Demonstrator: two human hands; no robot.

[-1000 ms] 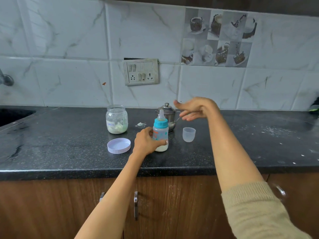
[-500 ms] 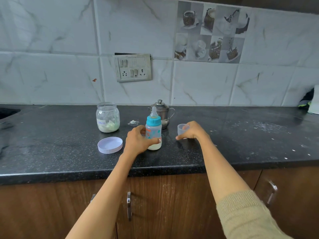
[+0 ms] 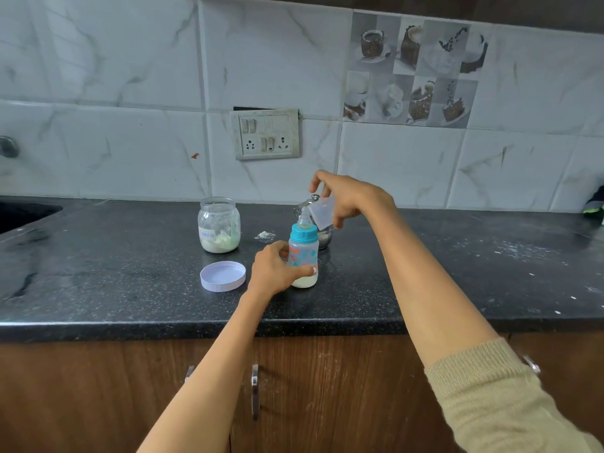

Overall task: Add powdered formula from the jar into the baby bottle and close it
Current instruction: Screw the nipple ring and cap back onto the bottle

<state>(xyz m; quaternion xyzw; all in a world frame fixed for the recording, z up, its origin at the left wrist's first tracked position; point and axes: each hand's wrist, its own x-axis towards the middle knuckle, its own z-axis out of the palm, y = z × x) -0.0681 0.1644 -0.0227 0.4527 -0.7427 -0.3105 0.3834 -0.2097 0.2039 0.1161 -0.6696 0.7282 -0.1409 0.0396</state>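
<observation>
Formula powder is sitting low in the open jar [image 3: 219, 225] at the left of our view on the dark counter [image 3: 98, 282], and the jar's white lid [image 3: 223, 276] is lying upturned in front of it, just beside our left hand [image 3: 273, 271]. That hand is wrapping around the lower part of the baby bottle [image 3: 304, 253], clenching it and keeping it upright on the counter; pale powder is showing at the bottom of the bottle, and the blue collar and teat are already sitting on top. To the right, our right hand [image 3: 348, 199] is gripping the clear cap [image 3: 323, 212] and tilting it just above and beside the teat, in front of a small steel pot [image 3: 322, 235]. Half a second ago this hand was down on the counter closing on the cap; now we are carrying it up toward the bottle. We are judging that the filling is finished and only the closing is remaining: the cap is not yet sitting over the teat, and we are needing to level it, with its open end down, before pressing it on.
</observation>
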